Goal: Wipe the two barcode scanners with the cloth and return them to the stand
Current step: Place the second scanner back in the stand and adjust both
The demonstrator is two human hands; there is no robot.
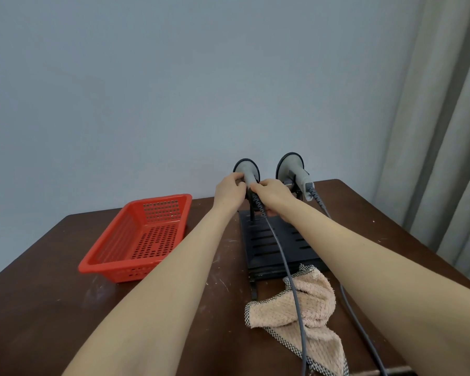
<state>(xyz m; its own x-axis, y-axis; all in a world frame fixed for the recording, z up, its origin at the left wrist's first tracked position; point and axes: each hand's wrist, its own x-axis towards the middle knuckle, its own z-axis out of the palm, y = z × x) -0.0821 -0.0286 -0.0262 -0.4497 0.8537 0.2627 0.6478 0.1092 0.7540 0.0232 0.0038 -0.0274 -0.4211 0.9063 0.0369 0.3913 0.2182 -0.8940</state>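
Observation:
Two grey barcode scanners sit upright on a black stand [271, 248] at the far side of the table. My left hand [228, 189] and my right hand [273, 195] both grip the handle of the left scanner [246, 169], one on each side. The right scanner [294, 169] rests untouched in its holder. Grey cables run from both scanners toward me, the left one [285, 267] crossing the stand. A pink cloth [307, 308] with a checked border lies crumpled on the table just in front of the stand, under that cable.
An empty red plastic basket [139, 240] stands to the left of the stand on the dark brown table [52, 294]. A plain wall is right behind the scanners and a curtain [445, 131] hangs at the right.

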